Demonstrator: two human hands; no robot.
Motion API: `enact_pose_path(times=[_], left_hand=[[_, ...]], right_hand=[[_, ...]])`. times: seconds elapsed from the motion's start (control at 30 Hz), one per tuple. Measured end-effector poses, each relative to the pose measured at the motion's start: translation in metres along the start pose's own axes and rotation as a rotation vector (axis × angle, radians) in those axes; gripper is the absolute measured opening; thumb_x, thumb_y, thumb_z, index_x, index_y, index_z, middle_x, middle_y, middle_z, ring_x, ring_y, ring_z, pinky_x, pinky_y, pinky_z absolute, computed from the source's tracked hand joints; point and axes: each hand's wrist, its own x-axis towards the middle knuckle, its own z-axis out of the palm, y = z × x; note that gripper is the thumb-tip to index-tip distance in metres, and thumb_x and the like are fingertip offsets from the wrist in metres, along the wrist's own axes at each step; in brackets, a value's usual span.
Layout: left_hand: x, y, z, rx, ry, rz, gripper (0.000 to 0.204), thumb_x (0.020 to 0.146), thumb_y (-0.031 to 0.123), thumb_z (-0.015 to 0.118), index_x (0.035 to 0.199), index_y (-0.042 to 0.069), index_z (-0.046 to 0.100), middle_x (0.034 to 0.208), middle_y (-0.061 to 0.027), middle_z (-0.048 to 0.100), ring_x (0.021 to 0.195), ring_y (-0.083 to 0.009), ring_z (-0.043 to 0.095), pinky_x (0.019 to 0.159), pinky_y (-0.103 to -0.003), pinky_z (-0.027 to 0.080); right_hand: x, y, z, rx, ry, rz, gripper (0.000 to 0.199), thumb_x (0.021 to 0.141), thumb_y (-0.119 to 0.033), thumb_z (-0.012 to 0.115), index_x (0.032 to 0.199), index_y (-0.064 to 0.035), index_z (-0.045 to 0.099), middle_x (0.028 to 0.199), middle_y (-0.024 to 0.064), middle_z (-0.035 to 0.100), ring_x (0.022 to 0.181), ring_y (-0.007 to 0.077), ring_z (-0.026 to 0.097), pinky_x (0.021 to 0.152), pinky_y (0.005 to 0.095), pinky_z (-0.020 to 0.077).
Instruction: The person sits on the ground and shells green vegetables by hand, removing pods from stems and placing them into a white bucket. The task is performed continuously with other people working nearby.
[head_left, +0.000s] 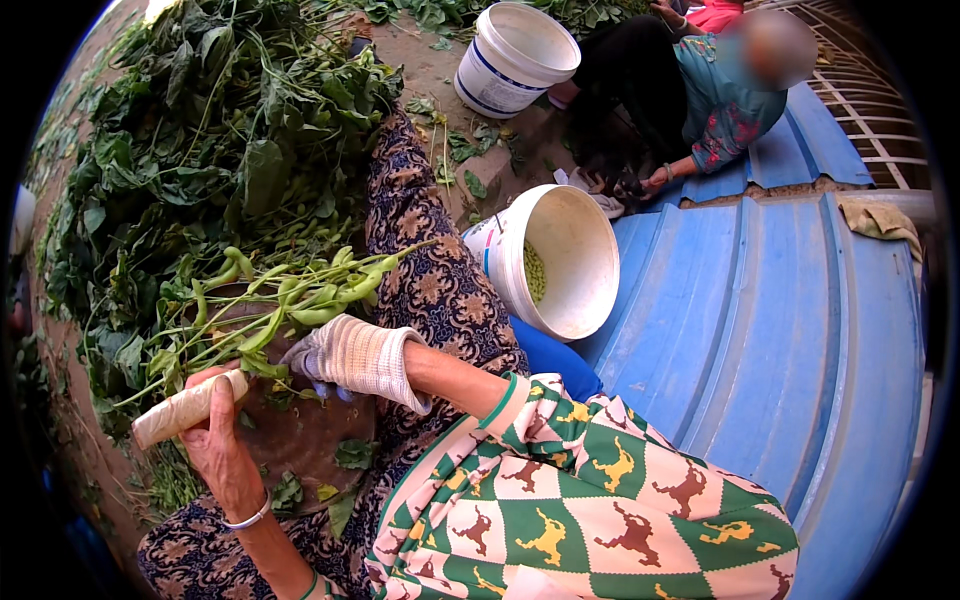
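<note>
My left hand [222, 450], bare with a bangle at the wrist, is closed around a pale wrapped cylinder [190, 410] that looks like a handle; its far end is hidden. My right hand [345, 362] wears a whitish knit glove with a purplish palm. Its fingers are bent in at a green soybean stalk [325, 297] with plump pods, just right of the left hand. Leafy stems from that stalk run leftward past the left fingertips. Beneath both hands lies a brown surface [310, 445] between my knees, with loose leaves on it.
A large heap of leafy bean plants [220, 150] rises at the far left. By my right knee a white bucket [580, 260] leans over with green beans inside. Another white bucket [515, 60] stands farther off. Blue corrugated sheeting [760, 300] covers the right; a co-worker [735, 100] sits beyond.
</note>
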Motion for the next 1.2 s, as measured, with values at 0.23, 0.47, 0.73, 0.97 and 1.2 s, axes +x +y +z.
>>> enact_pose_path(times=[0.23, 0.47, 0.73, 0.97, 1.2], left_hand=[[-0.001, -0.001, 0.003, -0.099, 0.009, -0.061, 0.019, 0.085, 0.018, 0.064, 0.098, 0.005, 0.059, 0.095, -0.0030, 0.059, 0.087, -0.0110, 0.053, 0.079, -0.025, 0.043], [0.000, -0.004, 0.002, -0.150, 0.000, -0.081, 0.023, 0.085, 0.020, 0.064, 0.102, 0.005, 0.058, 0.099, -0.0045, 0.059, 0.091, -0.0119, 0.053, 0.081, -0.026, 0.041], [0.001, -0.005, -0.003, -0.154, -0.026, -0.095, 0.024, 0.085, 0.019, 0.063, 0.104, 0.006, 0.058, 0.099, -0.0037, 0.058, 0.090, -0.0109, 0.052, 0.078, -0.025, 0.040], [0.001, -0.004, -0.002, -0.177, -0.038, -0.121, 0.025, 0.085, 0.021, 0.064, 0.105, 0.006, 0.057, 0.099, -0.0038, 0.059, 0.090, -0.0122, 0.054, 0.075, -0.025, 0.044], [-0.001, 0.002, 0.002, -0.118, 0.006, -0.098, 0.025, 0.085, 0.022, 0.064, 0.103, 0.006, 0.059, 0.097, -0.0031, 0.058, 0.089, -0.0118, 0.054, 0.076, -0.026, 0.045]], right_hand=[[0.001, -0.009, 0.016, -0.210, -0.055, -0.150, 0.023, 0.091, -0.020, 0.045, 0.089, -0.0115, 0.066, 0.059, -0.0002, 0.056, 0.048, 0.0082, 0.050, 0.042, 0.0243, 0.0412], [0.026, 0.000, 0.029, 0.230, 0.010, -0.046, 0.021, 0.087, -0.024, 0.053, 0.083, -0.0054, 0.062, 0.060, -0.0002, 0.055, 0.046, 0.0081, 0.049, 0.040, 0.0223, 0.0400], [0.019, -0.011, 0.027, 0.367, -0.022, 0.046, 0.019, 0.085, -0.026, 0.056, 0.085, -0.0083, 0.062, 0.060, -0.0012, 0.055, 0.045, 0.0077, 0.047, 0.039, 0.0212, 0.0382], [0.027, -0.003, 0.027, 0.115, 0.050, -0.087, 0.022, 0.084, -0.027, 0.055, 0.082, -0.0062, 0.062, 0.060, 0.0023, 0.058, 0.048, 0.0126, 0.053, 0.041, 0.0266, 0.0419], [0.030, -0.002, 0.027, -0.695, 0.324, -0.284, 0.031, 0.076, -0.033, 0.063, 0.081, -0.0029, 0.064, 0.072, 0.0195, 0.061, 0.069, 0.0383, 0.059, 0.064, 0.0430, 0.0470]])
